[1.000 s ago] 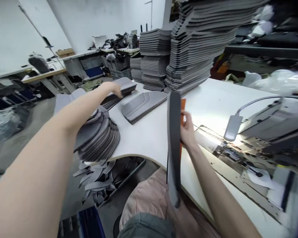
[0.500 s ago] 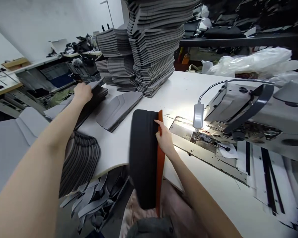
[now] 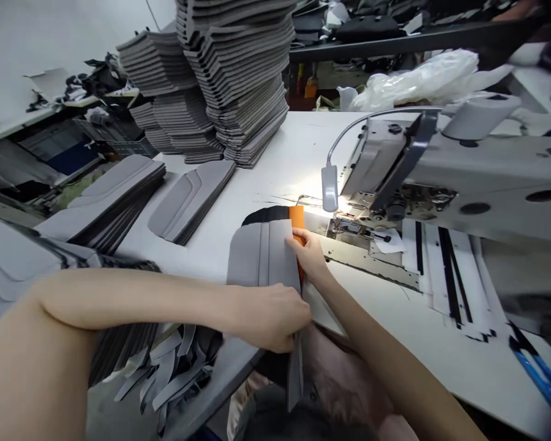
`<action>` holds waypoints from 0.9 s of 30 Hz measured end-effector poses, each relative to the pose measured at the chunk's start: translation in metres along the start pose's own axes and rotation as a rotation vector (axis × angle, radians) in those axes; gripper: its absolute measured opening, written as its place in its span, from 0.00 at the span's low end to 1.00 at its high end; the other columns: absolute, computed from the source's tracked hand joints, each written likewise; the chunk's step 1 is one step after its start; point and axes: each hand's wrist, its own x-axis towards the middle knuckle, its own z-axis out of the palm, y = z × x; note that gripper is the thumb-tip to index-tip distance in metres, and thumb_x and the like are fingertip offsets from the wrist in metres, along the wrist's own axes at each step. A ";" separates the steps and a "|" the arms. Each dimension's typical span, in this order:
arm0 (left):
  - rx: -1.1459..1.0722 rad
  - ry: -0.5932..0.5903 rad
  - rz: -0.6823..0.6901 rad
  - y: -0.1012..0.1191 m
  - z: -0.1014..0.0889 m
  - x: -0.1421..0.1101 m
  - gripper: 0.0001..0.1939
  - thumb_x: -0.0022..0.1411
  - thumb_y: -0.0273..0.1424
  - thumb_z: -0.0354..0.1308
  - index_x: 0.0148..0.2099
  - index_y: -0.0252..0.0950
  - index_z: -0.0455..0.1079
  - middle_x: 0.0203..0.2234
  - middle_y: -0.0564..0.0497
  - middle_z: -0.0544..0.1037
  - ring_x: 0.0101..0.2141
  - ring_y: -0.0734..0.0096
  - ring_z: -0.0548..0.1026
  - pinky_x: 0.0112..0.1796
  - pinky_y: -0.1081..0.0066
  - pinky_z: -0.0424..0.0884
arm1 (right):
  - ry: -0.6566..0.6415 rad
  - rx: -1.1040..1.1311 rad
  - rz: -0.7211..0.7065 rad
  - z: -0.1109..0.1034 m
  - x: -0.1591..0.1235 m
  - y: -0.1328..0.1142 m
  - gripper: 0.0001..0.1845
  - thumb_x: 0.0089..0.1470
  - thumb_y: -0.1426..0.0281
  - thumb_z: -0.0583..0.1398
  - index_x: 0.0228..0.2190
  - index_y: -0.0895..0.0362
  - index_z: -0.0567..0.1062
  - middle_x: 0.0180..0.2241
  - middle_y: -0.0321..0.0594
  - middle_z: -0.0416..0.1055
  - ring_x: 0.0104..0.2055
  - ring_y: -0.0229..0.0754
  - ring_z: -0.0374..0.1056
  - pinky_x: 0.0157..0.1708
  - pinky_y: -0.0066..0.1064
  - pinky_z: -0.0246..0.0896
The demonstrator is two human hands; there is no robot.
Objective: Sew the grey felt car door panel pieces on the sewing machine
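A grey padded panel point(image 3: 250, 251) with stitched lines lies over a black panel point(image 3: 264, 215) at the table's front edge. An orange strip point(image 3: 297, 215) shows along their right side. My right hand point(image 3: 308, 254) pinches the panels and the strip at the right edge, thumb on the grey panel. Across the grey panel lies my left hand point(image 3: 273, 315), its fingers curled closed on the right edge lower down; the fingertips are partly hidden. Just right of my right hand stands a sewing machine point(image 3: 395, 177) with its small lamp point(image 3: 329, 187) lit.
Tall stacks of grey panels point(image 3: 243, 79) stand at the back. Smaller piles point(image 3: 190, 202) lie to the left. Grey offcut strips point(image 3: 174, 373) hang below the table edge. Blue-handled scissors point(image 3: 539, 367) lie at far right. A clear plastic bag point(image 3: 422, 79) sits behind the machine.
My left hand has come from the left pile to the front, bringing a grey panel onto the black one. My right hand still holds the edge. The view has turned right.
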 end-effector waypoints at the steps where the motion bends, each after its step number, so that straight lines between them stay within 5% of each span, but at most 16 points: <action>1: -0.077 0.000 0.032 -0.003 -0.001 0.008 0.12 0.53 0.24 0.62 0.20 0.37 0.67 0.19 0.51 0.74 0.19 0.71 0.68 0.21 0.70 0.64 | 0.019 -0.012 0.002 -0.005 -0.006 0.003 0.24 0.47 0.51 0.64 0.38 0.56 0.77 0.36 0.43 0.77 0.42 0.50 0.72 0.44 0.43 0.69; 4: -0.197 0.124 0.041 -0.036 -0.016 0.036 0.07 0.61 0.27 0.58 0.31 0.39 0.76 0.30 0.51 0.80 0.30 0.69 0.76 0.34 0.70 0.73 | 0.069 -0.045 0.009 -0.018 -0.019 0.010 0.18 0.48 0.54 0.62 0.34 0.55 0.75 0.33 0.41 0.76 0.38 0.48 0.71 0.41 0.41 0.69; 7: -0.095 0.445 -0.207 -0.086 -0.029 0.065 0.15 0.68 0.26 0.47 0.48 0.33 0.74 0.48 0.41 0.78 0.46 0.61 0.76 0.49 0.62 0.71 | 0.126 -0.076 0.019 -0.028 -0.024 0.013 0.15 0.52 0.56 0.59 0.35 0.54 0.72 0.31 0.39 0.74 0.35 0.47 0.70 0.37 0.39 0.67; 9: -0.055 0.547 -0.328 -0.117 -0.033 0.080 0.18 0.69 0.28 0.46 0.56 0.31 0.70 0.54 0.39 0.75 0.52 0.58 0.73 0.54 0.61 0.68 | 0.159 -0.099 0.029 -0.034 -0.025 0.014 0.14 0.55 0.57 0.56 0.36 0.54 0.70 0.28 0.37 0.72 0.31 0.45 0.68 0.33 0.37 0.65; 14: -0.250 0.491 -0.115 -0.154 -0.026 0.107 0.19 0.67 0.36 0.53 0.56 0.34 0.72 0.55 0.44 0.76 0.55 0.60 0.72 0.57 0.65 0.64 | 0.172 -0.171 0.043 -0.051 -0.026 0.010 0.11 0.58 0.59 0.54 0.37 0.53 0.67 0.18 0.29 0.62 0.21 0.41 0.60 0.25 0.34 0.58; 17: -0.339 0.506 -0.065 -0.160 -0.021 0.119 0.19 0.59 0.37 0.62 0.51 0.34 0.75 0.51 0.45 0.79 0.52 0.61 0.75 0.54 0.68 0.66 | 0.139 -0.230 -0.003 -0.068 -0.035 0.004 0.09 0.59 0.64 0.53 0.35 0.53 0.71 0.25 0.36 0.70 0.27 0.44 0.66 0.30 0.37 0.65; 22: -0.290 0.554 -0.273 -0.160 -0.019 0.136 0.11 0.57 0.38 0.65 0.39 0.36 0.78 0.37 0.51 0.83 0.38 0.64 0.77 0.43 0.68 0.68 | -0.001 -0.792 -0.636 -0.095 -0.061 -0.004 0.11 0.57 0.77 0.56 0.35 0.55 0.77 0.53 0.50 0.70 0.56 0.54 0.65 0.53 0.49 0.69; 27: -0.251 0.571 -0.412 -0.154 -0.024 0.146 0.10 0.54 0.39 0.68 0.32 0.38 0.75 0.28 0.54 0.80 0.34 0.65 0.76 0.36 0.70 0.66 | -0.121 -1.024 -1.111 -0.104 -0.061 -0.004 0.15 0.60 0.83 0.54 0.29 0.58 0.77 0.44 0.47 0.77 0.51 0.44 0.72 0.50 0.33 0.74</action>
